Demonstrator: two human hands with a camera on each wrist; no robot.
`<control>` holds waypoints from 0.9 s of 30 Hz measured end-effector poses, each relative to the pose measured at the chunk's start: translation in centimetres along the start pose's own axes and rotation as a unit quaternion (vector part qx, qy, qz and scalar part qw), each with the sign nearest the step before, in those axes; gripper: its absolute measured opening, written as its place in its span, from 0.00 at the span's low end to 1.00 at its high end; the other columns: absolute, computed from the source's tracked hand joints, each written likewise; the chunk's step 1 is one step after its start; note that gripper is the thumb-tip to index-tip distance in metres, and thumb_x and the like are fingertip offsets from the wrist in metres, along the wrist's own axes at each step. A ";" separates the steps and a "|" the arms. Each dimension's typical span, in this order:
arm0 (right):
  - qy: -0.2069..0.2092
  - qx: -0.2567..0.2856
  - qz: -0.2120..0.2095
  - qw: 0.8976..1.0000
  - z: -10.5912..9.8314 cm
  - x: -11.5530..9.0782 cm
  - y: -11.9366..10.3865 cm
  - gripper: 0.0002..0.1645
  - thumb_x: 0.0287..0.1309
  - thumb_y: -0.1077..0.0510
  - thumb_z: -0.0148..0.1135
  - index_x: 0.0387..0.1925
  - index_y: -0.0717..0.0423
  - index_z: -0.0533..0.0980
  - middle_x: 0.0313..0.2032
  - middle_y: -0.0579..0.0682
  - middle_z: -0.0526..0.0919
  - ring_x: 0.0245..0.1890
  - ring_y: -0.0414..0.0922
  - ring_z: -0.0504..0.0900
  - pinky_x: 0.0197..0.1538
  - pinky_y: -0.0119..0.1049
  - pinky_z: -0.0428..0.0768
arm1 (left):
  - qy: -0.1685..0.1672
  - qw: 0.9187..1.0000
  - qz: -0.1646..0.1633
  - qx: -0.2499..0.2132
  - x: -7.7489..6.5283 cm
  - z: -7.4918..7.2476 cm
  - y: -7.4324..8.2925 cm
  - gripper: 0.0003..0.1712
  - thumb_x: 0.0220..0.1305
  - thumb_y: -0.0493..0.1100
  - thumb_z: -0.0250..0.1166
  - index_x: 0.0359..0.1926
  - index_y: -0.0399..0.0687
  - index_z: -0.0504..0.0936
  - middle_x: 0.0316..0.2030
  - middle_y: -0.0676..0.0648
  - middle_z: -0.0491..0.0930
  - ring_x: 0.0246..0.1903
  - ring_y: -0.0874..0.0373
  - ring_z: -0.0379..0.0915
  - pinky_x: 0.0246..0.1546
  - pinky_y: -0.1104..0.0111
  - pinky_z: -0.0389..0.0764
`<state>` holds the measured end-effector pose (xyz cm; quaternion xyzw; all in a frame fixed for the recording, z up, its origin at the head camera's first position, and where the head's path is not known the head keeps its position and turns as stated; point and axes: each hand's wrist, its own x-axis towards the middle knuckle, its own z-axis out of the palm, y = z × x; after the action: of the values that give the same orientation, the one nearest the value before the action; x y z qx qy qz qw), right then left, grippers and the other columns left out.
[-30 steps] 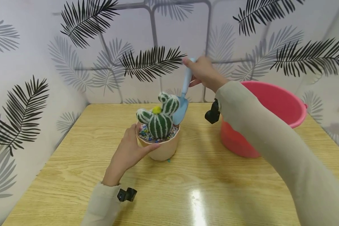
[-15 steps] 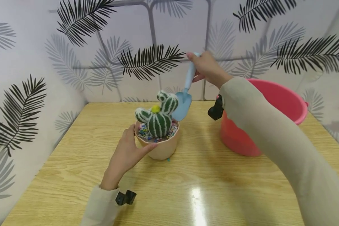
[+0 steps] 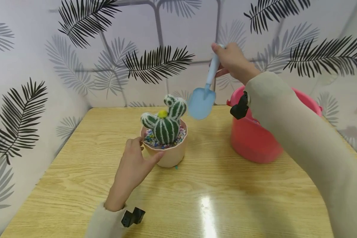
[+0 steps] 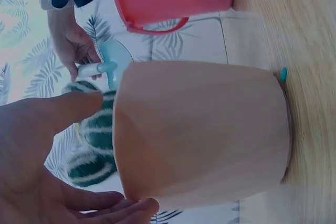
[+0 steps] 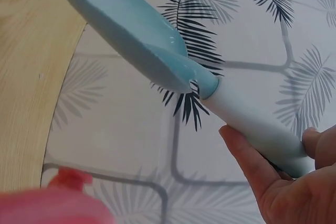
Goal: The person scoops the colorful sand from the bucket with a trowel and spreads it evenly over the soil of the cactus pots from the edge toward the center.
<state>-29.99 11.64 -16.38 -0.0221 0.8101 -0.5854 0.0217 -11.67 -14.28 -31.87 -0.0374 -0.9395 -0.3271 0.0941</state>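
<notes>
In the head view a peach-coloured pot [image 3: 169,158] stands on the table with a green-and-white toy cactus [image 3: 166,130] in it. Coloured pebbles [image 3: 179,136] cover the soil around the cactus. My left hand [image 3: 134,165] is at the pot's near left rim, thumb and fingers spread; in the left wrist view the fingertips [image 4: 144,207] meet the rim, while the thumb lies before the cactus. Up and to the right, my right hand [image 3: 235,61] grips the handle of a light blue trowel [image 3: 201,102]. Its blade points down beside the cactus, apart from it.
A red bucket [image 3: 253,142] stands on the right of the wooden table [image 3: 77,185], partly hidden behind the right sleeve. A leaf-patterned wall covering [image 3: 190,29] rises behind the table. A small teal bit [image 4: 284,74] lies at the pot's base.
My right hand has lifted the trowel up and to the right, taking its blade out of the pot. My left hand has slid slightly left and its hold on the rim looks looser.
</notes>
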 end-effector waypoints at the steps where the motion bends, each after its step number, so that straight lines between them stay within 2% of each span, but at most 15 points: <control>1: 0.003 0.000 0.000 1.000 -0.3 0.0 0.0 0.20 0.62 0.43 0.43 0.36 0.57 0.62 0.36 0.53 0.70 0.26 0.41 0.80 0.34 0.40 0.80 | 0.001 1.000 0.000 0.003 -0.2 0.0 0.2 0.45 0.53 0.61 0.61 0.59 0.31 0.60 0.46 0.38 0.63 0.46 0.47 0.67 0.41 0.57 0.74; 6: 0.013 0.002 0.009 1.000 -2.1 -0.1 -0.2 0.19 0.63 0.44 0.40 0.39 0.56 0.61 0.37 0.53 0.70 0.27 0.40 0.80 0.35 0.40 0.80 | 0.018 1.000 0.013 0.015 -1.1 0.4 1.4 0.43 0.54 0.58 0.62 0.59 0.29 0.61 0.44 0.38 0.64 0.42 0.48 0.69 0.37 0.58 0.75; 11: 0.028 0.015 0.011 0.999 -4.1 -0.1 -0.2 0.20 0.64 0.44 0.37 0.42 0.56 0.60 0.35 0.54 0.72 0.26 0.40 0.81 0.33 0.38 0.81 | 0.034 0.998 0.049 0.021 -1.4 1.1 2.6 0.39 0.53 0.55 0.63 0.56 0.31 0.64 0.44 0.39 0.66 0.38 0.48 0.72 0.34 0.59 0.75; 16: 0.042 0.005 0.014 0.999 -6.3 -0.5 0.1 0.30 0.63 0.41 0.35 0.57 0.57 0.56 0.36 0.52 0.72 0.29 0.39 0.80 0.34 0.36 0.80 | 0.036 0.995 0.089 0.016 -1.5 2.0 3.9 0.37 0.52 0.54 0.65 0.53 0.31 0.66 0.45 0.40 0.68 0.40 0.49 0.71 0.39 0.59 0.75; 20: 0.050 -0.015 0.013 0.999 -7.9 -0.8 0.6 0.37 0.61 0.38 0.33 0.63 0.57 0.49 0.38 0.51 0.71 0.32 0.39 0.79 0.35 0.34 0.80 | 0.021 0.994 0.105 0.013 -1.5 2.7 5.0 0.37 0.52 0.54 0.64 0.54 0.31 0.67 0.42 0.41 0.69 0.38 0.52 0.70 0.38 0.62 0.75; 27: 0.053 0.028 0.017 0.998 -10.4 -1.1 1.2 0.40 0.59 0.38 0.38 0.67 0.51 0.42 0.41 0.52 0.69 0.31 0.39 0.80 0.35 0.37 0.79 | -0.027 0.993 0.112 0.014 -1.0 3.8 6.9 0.39 0.55 0.58 0.61 0.57 0.33 0.64 0.44 0.42 0.68 0.37 0.53 0.69 0.38 0.62 0.74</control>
<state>-29.58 21.93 -14.23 0.0230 0.7937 -0.6078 -0.0111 -10.33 -6.53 -30.75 -0.1497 -0.9361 -0.3004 0.1052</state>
